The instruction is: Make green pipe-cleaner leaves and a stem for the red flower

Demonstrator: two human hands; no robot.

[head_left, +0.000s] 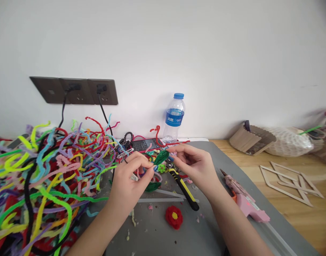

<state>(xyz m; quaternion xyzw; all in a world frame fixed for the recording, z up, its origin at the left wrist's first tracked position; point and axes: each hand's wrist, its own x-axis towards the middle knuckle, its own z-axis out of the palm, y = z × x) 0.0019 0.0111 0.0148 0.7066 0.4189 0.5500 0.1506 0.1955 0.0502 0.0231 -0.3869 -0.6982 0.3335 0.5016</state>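
A dark green leaf shape of fuzzy pipe cleaner (161,157) is held up between my two hands, over the grey work surface. My left hand (134,177) pinches its lower left end between thumb and forefinger. At its upper right end, the thumb and fingertips of my right hand (193,163) close on it. A second green leaf-like piece (153,186) lies just below, partly hidden by my left hand. Nearer to me on the surface rests a red fuzzy flower (174,217) with a yellow centre. Yellow-and-black handled pliers (184,190) lie between my forearms.
A big tangle of coloured pipe cleaners (53,177) covers the left side. A clear bottle (174,117) stands against the wall. To the right lies a pink glue gun (248,202). Glue sticks (163,200), scraps and a phone-like device (144,145) are about; wooden frames (290,181) lie further right.
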